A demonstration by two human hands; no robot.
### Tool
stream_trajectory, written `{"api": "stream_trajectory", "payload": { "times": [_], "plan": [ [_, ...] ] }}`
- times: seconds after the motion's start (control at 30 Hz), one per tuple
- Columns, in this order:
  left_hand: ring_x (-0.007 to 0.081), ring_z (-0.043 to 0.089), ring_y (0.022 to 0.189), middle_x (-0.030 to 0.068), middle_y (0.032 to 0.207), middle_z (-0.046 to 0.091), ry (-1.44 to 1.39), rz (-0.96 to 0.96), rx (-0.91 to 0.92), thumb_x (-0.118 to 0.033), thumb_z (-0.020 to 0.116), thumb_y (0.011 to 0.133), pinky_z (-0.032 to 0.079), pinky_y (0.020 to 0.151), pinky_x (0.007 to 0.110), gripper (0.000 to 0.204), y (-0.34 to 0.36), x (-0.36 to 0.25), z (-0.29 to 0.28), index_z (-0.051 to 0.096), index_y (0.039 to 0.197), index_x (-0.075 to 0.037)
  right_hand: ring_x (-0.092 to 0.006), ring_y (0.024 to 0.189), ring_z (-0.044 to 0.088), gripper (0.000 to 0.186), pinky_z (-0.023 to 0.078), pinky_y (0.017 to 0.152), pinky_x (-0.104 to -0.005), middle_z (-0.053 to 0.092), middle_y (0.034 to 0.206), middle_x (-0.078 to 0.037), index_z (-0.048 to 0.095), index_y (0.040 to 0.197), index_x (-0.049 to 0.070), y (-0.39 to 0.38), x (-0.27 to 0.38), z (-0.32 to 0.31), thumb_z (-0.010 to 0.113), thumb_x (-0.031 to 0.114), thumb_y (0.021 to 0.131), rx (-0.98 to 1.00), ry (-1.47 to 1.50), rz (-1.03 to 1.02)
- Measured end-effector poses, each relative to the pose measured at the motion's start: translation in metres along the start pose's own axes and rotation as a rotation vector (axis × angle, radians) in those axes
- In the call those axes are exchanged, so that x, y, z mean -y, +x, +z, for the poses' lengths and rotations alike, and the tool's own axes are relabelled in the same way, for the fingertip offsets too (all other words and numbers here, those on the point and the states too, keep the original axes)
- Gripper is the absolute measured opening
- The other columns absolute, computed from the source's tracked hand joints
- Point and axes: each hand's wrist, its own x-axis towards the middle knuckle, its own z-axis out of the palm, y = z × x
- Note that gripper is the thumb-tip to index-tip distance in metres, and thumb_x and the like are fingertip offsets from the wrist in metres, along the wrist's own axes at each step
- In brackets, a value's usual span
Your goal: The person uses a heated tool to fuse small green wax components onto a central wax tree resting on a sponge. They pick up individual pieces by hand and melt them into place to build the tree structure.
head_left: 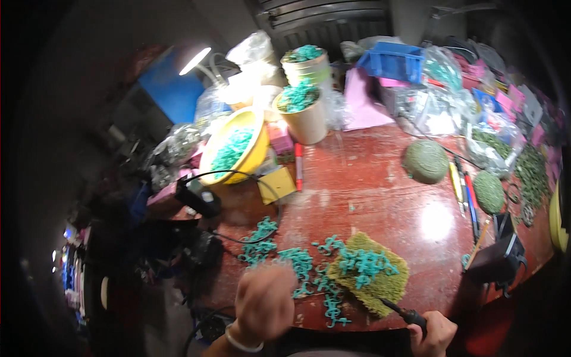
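My right hand (436, 334) is closed round the dark handle of a thin-tipped hand tool (411, 316) at the table's near edge. The tool's tip lies at the lower right edge of a fuzzy yellow-green pad (388, 293). On that pad sits a heap of small curly teal pieces (366, 265). More teal pieces (297, 262) are scattered over the table to the pad's left. My left hand (264, 300), with a pale bracelet at the wrist, hovers by these loose pieces. Motion smears its fingers, so whether it holds anything cannot be made out.
A tilted yellow basin (262, 140) and two pale tubs (312, 128) hold more teal pieces at the back. A black cable (250, 174) arches over the left side. A round green mound (426, 161), pens (458, 184) and a black box (496, 259) stand right.
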Motion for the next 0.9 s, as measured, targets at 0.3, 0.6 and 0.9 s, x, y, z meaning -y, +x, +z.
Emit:
{"api": "stream_trajectory", "payload": {
  "times": [0.3, 0.6, 0.9],
  "plan": [
    [0.0305, 0.061, 0.085, 0.0123, 0.088, 0.065, 0.08, -0.332, 0.101, 0.001, 0.064, 0.08, 0.049, 0.077, 0.038, 0.019, -0.002, 0.046, 0.03, 0.065, 0.098, -0.002, -0.0319, 0.06, 0.058, 0.022, 0.046, 0.054, -0.0382, 0.058, 0.074, -0.013, 0.062, 0.086, 0.004, 0.003, 0.001, 0.003, 0.061, 0.025, 0.091, 0.014, 0.021, -0.021],
    [0.0298, 0.06, 0.08, 0.0112, 0.082, 0.064, -0.029, -0.352, 0.175, -0.001, 0.065, 0.079, 0.048, 0.071, 0.037, 0.013, 0.01, 0.042, 0.028, 0.065, 0.092, -0.003, -0.0318, 0.06, 0.059, 0.023, 0.046, 0.054, -0.0379, 0.059, 0.074, -0.013, 0.062, 0.086, 0.004, 0.005, 0.002, 0.003, 0.061, 0.027, 0.091, 0.005, 0.003, -0.007],
    [0.0287, 0.059, 0.076, 0.0106, 0.079, 0.061, 0.012, -0.327, 0.146, 0.003, 0.065, 0.076, 0.048, 0.069, 0.037, 0.016, 0.015, 0.038, 0.034, 0.064, 0.092, -0.003, -0.0324, 0.061, 0.059, 0.026, 0.047, 0.055, -0.0386, 0.06, 0.075, -0.013, 0.061, 0.087, 0.004, 0.003, 0.001, 0.005, 0.06, 0.029, 0.092, -0.011, -0.009, -0.024]
  ]
}}
